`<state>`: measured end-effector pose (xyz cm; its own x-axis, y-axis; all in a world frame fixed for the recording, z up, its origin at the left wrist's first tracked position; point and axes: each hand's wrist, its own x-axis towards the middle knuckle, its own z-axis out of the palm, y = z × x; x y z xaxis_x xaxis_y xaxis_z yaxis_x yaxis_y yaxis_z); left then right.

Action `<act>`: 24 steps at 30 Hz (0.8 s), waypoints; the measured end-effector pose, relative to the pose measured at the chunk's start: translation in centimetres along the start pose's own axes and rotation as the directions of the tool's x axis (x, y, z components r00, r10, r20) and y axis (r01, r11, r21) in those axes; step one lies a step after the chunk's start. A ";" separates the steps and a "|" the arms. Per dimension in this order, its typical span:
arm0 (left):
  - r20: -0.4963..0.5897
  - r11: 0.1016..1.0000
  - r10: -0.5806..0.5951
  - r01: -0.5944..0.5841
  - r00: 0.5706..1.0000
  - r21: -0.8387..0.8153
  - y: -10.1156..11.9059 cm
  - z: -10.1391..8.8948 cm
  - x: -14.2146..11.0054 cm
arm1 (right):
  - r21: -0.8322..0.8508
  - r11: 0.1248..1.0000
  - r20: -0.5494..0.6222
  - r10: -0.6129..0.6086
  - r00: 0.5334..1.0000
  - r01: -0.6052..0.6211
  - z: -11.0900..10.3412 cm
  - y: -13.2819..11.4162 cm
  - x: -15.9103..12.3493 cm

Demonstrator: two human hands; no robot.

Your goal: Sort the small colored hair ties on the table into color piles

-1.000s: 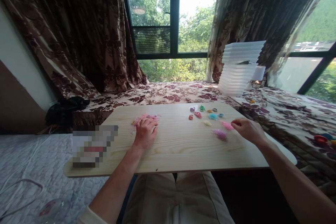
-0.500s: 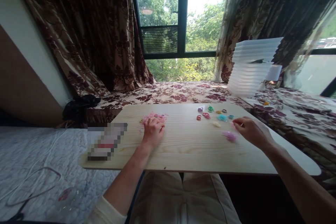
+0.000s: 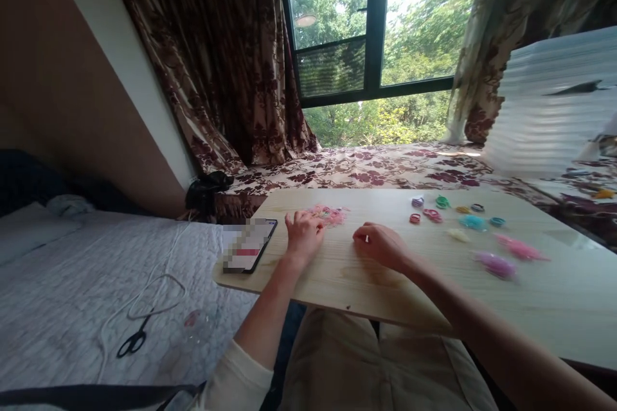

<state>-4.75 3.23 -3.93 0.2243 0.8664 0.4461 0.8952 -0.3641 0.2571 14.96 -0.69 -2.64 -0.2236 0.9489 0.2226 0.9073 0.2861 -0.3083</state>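
Note:
My left hand (image 3: 305, 232) rests palm down at the near left edge of a loose pile of small pink bands (image 3: 332, 214), with its fingers apart. To the right of that pile, my right hand (image 3: 380, 245) hovers low over or touches the table, thumb and fingers curled together. Anything in that pinch is too small or hidden to make out. Farther right lie sorted bunches: a pink bunch (image 3: 520, 248), a purple bunch (image 3: 496, 264), a light blue bunch (image 3: 473, 223) and a pale yellow one (image 3: 457, 235).
Several small coloured coils, among them a green coil (image 3: 442, 203) and a red coil (image 3: 414, 219), lie toward the table's back. A phone (image 3: 250, 247) lies at the left of the wooden table (image 3: 337, 270). Scissors (image 3: 132, 341) and a white cable (image 3: 178, 282) lie on the bed.
My right hand has moved left from the bunches toward the pink pile. My left hand has shifted off the pile to its near left edge. The whole view has swung left.

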 end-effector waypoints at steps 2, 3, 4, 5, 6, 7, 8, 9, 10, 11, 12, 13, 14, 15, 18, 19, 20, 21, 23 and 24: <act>0.012 0.999 -0.024 0.024 1.000 0.037 -1.4 -1.0 -0.1 | 0.007 1.000 -0.034 -0.003 0.999 0.003 0.7 -0.2 0.2; 0.019 0.998 -0.032 0.031 0.999 0.053 -2.1 -1.5 -0.2 | 0.008 1.000 -0.056 -0.002 0.998 0.003 1.0 -0.2 0.2; 0.027 0.997 -0.035 0.033 0.999 0.067 -2.7 -1.9 -0.3 | 0.005 1.000 -0.079 -0.002 0.997 0.002 1.3 -0.2 0.1; 0.035 0.996 -0.032 0.030 0.999 0.078 -3.2 -2.3 -0.4 | 0.001 1.000 -0.099 -0.003 0.995 0.003 1.5 -0.2 0.1; 0.048 0.996 -0.020 0.016 0.999 0.086 -3.7 -2.7 -0.5 | -0.006 1.000 -0.112 -0.004 0.994 0.004 1.7 -0.2 0.0; 0.063 0.996 -0.002 -0.004 0.998 0.091 -4.0 -3.0 -0.6 | -0.014 1.000 -0.119 -0.006 0.993 0.004 1.9 -0.1 -0.1; 0.081 0.995 0.021 -0.028 0.997 0.092 -4.2 -3.3 -0.7 | -0.022 1.000 -0.121 -0.006 0.993 0.003 2.0 -0.1 -0.2; 0.100 0.994 0.047 -0.056 0.994 0.090 -4.3 -3.4 -0.7 | -0.031 1.000 -0.119 -0.005 0.993 0.001 2.1 -0.1 -0.2; 0.121 0.993 0.075 -0.085 0.990 0.087 -4.2 -3.5 -0.6 | -0.038 0.999 -0.118 -0.002 0.993 -0.002 2.2 0.0 -0.2; 0.140 0.990 0.102 -0.114 0.985 0.083 -4.1 -3.5 -0.6 | -0.044 0.999 -0.118 0.000 0.993 -0.005 2.2 0.0 -0.1; 0.156 0.987 0.126 -0.140 0.980 0.080 -3.9 -3.5 -0.5 | -0.048 0.999 -0.119 0.001 0.993 -0.007 2.3 0.0 -0.1; 0.170 0.984 0.148 -0.163 0.974 0.079 -3.7 -3.3 -0.4 | -0.052 0.999 -0.122 0.001 0.993 -0.008 2.3 0.0 -0.1; 0.181 0.980 0.165 -0.181 0.970 0.078 -3.5 -3.2 -0.2 | -0.054 0.999 -0.123 0.001 0.992 -0.007 2.3 0.1 -0.1; 0.190 0.978 0.177 -0.194 0.966 0.077 -3.2 -3.0 -0.1 | -0.056 0.998 -0.124 0.000 0.992 -0.007 2.3 0.1 -0.1; 0.205 0.975 0.194 -0.212 0.959 0.070 -2.7 -2.5 0.1 | -0.057 0.998 -0.131 -0.008 0.991 0.000 2.3 0.0 -0.2; 0.207 0.975 0.195 -0.213 0.959 0.067 -2.6 -2.4 0.2 | -0.054 0.999 -0.137 -0.012 0.990 0.004 2.3 0.0 -0.2; 0.208 0.975 0.193 -0.211 0.959 0.066 -2.6 -2.4 0.2 | -0.051 0.999 -0.143 -0.016 0.990 0.008 2.3 0.0 -0.3; 0.205 0.977 0.187 -0.204 0.961 0.067 -2.7 -2.3 0.2 | -0.047 0.999 -0.147 -0.017 0.989 0.010 2.2 -0.1 -0.3; 0.193 0.982 0.157 -0.175 0.969 0.078 -3.0 -2.4 0.3 | -0.044 0.999 -0.148 -0.010 0.989 0.003 2.2 -0.2 -0.4; 0.186 0.984 0.138 -0.156 0.973 0.087 -3.2 -2.5 0.4 | -0.043 0.999 -0.144 -0.004 0.990 -0.002 2.2 -0.2 -0.4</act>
<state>-8.45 3.90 -2.41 0.4133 0.8562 0.3099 0.8792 -0.4638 0.1090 14.09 -0.80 -4.68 -0.1737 0.9187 0.3547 0.9220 0.2782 -0.2691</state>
